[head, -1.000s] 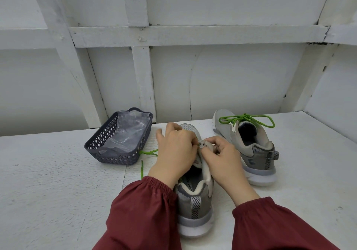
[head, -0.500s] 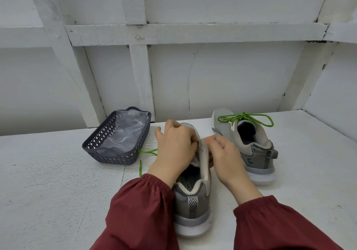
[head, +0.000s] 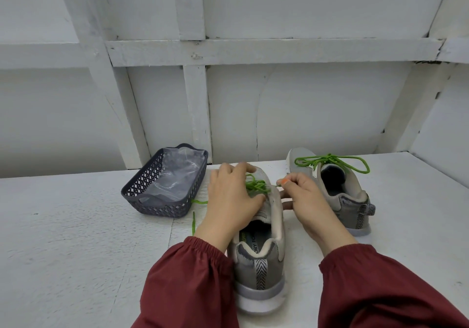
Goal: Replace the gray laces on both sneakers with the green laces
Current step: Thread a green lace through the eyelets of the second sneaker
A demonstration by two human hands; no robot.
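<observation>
The near sneaker [head: 261, 264] stands on the counter [head: 76, 239] between the two wrists. Its long axis runs straight away from the person: the heel and its striped pull tab are closest, and the toe points at the white wall.

The left hand [head: 233, 200] lies over the sneaker's left flank. Its fingers are curled across the forefoot and its thumb is against the tongue, so it grips the shoe. The right hand [head: 309, 200] is just across the tongue from it. Its thumb and forefinger are closed in a pinch on a strand of the green lace [head: 256, 185], which bunches between the two hands.

The left hand hides most of the eyelet rows, so how far the lacing goes cannot be made out. It is also unclear whether the left fingers hold any lace. A loose green end shows on the counter just outside the left wrist. Dark red sleeves cover both forearms and run off the bottom edge.

Beyond the right hand and a little outward, the far sneaker [head: 340, 190] points the same way, angled slightly. Its tied green bow [head: 330, 161] spreads over the opening, and the right hand covers part of its side.

Outward from the left hand sits a dark lattice basket [head: 142, 195] with a clear plastic bag [head: 175, 173] inside. The bag's contents are hard to read.
</observation>
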